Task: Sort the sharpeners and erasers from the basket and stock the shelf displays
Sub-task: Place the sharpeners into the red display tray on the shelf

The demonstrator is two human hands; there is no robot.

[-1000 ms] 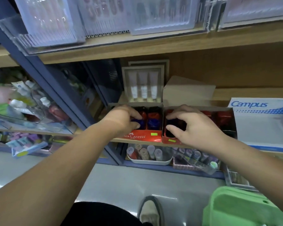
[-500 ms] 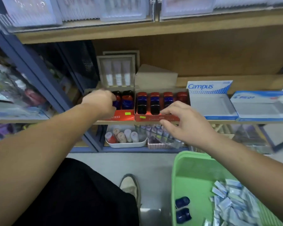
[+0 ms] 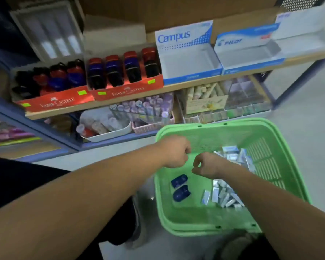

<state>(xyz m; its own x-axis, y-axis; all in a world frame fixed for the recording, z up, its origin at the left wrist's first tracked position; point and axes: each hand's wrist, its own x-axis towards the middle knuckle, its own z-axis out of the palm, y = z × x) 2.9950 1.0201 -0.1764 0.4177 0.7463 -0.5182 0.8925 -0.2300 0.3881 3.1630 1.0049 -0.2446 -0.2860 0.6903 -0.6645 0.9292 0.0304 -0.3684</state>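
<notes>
Looking down past a wooden shelf [image 3: 120, 103] to a green plastic basket [image 3: 233, 124] in front of it; on the shelf stand two red Faber-Castell display boxes, the left box [image 3: 54, 103] and the right box [image 3: 128, 91] side by side, both packed with boxed sharpeners [image 3: 113, 72] in red, blue and black rows; to their right sit an open Campus box [image 3: 188, 59] and an open Pilot box [image 3: 250, 55], touching; two bare forearms reach over the basket; the left hand [image 3: 174, 152] is curled like a fist, the right hand [image 3: 206, 165] just beside it with thumb and forefinger bent toward each other; whether either holds anything cannot be told; a heap of small white-and-blue erasers [image 3: 223, 196] lies along the basket's right side; two dark blue loose sharpeners [image 3: 181, 193] lie together on its floor at left, below the hands.
</notes>
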